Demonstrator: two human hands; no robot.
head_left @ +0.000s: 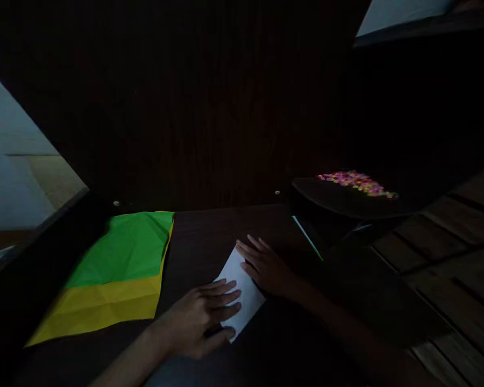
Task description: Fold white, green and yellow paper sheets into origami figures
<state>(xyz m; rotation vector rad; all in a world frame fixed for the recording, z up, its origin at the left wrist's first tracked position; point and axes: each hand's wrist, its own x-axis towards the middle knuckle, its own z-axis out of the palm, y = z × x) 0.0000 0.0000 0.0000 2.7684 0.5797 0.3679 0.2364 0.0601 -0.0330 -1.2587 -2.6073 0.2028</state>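
A white piece of paper [248, 301], seemingly folded, lies slanted on the dark wooden surface [201, 236]. My left hand [205, 314] rests flat over its left side with the fingers spread. At the paper's upper end, my right hand [266, 266] lies with its fingers stretched out, the tips on the top corner. Both hands touch the paper and neither grasps it. Part of the paper's left edge is hidden under my left hand.
To the left lie a green sheet [125, 247] and a yellow sheet [108, 303] beneath it. On the right, a dark curved ledge [318, 194] bears a heap of small pink and yellow pieces [358, 183]. A thin pale strip [307, 237] lies below it. A dark panel [226, 107] rises behind.
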